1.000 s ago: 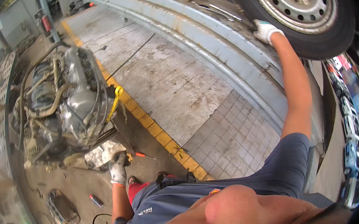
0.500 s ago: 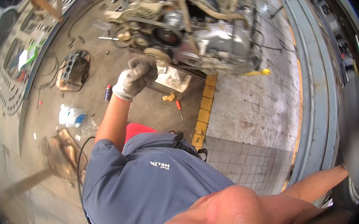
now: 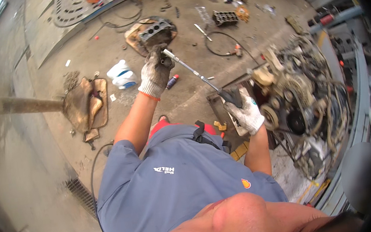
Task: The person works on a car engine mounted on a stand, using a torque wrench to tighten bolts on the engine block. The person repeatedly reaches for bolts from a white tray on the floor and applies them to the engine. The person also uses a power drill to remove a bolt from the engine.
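Note:
My right hand [image 3: 246, 112], in a soiled white work glove, is wrapped round the black grip of a long silver-shafted wrench [image 3: 194, 71]. The shaft slants up and left, so its far end meets the fingers of my left hand [image 3: 156, 68]. That glove is dark with grime at the fingertips. Its fingers are curled closed, and whatever lies inside them is hidden. On the floor just beyond my left hand is a bare engine block [image 3: 156, 32] on stained cardboard. A large engine [image 3: 299, 102] with belts, pulleys and hoses stands to the right of my right hand.
On the floor to the left are a white jug [image 3: 121, 74], a small spray can [image 3: 172, 81] and stained cardboard [image 3: 100, 103]. Farther off lie a cylinder head [image 3: 225, 17] and a looped black hose [image 3: 214, 52]. A perforated metal ramp [image 3: 72, 7] runs along the back.
The view has swung right, bringing the engine to the right side. My right hand has come in from the far right and now grips the wrench, whose end meets my left hand.

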{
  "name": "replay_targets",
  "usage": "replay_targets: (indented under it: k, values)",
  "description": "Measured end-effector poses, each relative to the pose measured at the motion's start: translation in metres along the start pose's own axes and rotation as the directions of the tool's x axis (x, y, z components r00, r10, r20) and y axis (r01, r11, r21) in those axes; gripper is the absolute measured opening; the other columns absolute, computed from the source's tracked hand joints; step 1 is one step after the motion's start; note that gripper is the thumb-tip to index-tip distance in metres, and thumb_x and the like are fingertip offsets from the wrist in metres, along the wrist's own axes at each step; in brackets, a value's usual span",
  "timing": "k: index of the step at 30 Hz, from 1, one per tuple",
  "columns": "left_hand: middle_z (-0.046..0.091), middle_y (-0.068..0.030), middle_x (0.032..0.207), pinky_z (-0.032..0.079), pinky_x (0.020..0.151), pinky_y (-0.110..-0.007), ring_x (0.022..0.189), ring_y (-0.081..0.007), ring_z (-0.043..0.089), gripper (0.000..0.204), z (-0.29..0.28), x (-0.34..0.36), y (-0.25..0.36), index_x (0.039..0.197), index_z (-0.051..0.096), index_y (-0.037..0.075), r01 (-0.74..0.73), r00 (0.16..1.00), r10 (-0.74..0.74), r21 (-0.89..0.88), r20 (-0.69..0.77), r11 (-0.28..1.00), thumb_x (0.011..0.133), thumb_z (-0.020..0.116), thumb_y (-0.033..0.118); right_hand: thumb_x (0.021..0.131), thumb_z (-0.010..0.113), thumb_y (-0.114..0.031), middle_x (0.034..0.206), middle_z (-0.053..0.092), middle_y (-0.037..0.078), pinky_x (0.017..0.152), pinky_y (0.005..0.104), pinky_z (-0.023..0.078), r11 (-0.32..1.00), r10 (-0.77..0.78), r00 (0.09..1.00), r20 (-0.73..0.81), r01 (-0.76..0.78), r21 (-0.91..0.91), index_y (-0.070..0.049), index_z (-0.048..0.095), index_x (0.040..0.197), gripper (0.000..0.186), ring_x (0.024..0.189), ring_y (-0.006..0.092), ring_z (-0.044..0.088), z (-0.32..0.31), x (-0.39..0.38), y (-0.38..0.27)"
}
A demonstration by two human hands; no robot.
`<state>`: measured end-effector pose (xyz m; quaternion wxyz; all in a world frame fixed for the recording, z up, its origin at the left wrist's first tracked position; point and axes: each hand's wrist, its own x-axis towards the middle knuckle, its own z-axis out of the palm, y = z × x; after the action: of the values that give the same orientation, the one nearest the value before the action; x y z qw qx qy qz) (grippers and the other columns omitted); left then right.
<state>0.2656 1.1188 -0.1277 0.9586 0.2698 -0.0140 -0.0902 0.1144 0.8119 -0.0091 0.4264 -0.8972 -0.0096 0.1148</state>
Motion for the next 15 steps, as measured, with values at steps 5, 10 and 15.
replay_targets:
  k: [5,10,15]
  values:
    - [0.071,-0.0044,0.101,0.053,0.069,-0.032,0.074,-0.0135,0.058,0.025,-0.034,0.045,0.052,0.116,0.068,0.01,-0.23,0.875,0.202,-0.012,-0.439,0.973,0.104,0.063,0.031,0.092,0.075,-0.022,0.095,0.072,0.012,0.076,0.0333,0.053,0.992,0.01,0.976,0.218,-0.037,0.123,-0.001,0.066,0.123,0.038,0.08,0.019,0.065,0.034,0.123,-0.036]
    - [0.071,-0.0082,0.113,0.055,0.085,-0.034,0.095,-0.0183,0.066,0.027,-0.078,0.118,0.08,0.125,0.066,0.008,-0.427,0.85,0.453,0.151,-0.269,0.892,0.103,0.062,0.024,0.091,0.072,-0.022,0.076,0.062,-0.003,0.043,0.0266,0.04,0.756,0.002,0.854,0.52,-0.341,0.558,-0.009,0.064,0.138,0.049,0.05,0.0066,0.049,0.066,0.262,0.002]
    - [0.068,-0.0092,0.122,0.053,0.097,-0.037,0.109,-0.0209,0.065,0.037,-0.09,0.205,0.12,0.133,0.063,0.007,-0.057,0.593,0.578,0.687,-0.561,0.725,0.109,0.045,0.028,0.087,0.073,-0.025,0.075,0.06,-0.004,0.045,0.0268,0.042,0.916,-0.164,0.728,0.665,-0.137,0.376,-0.014,0.063,0.141,0.056,0.056,0.0076,0.052,0.07,0.427,0.009]
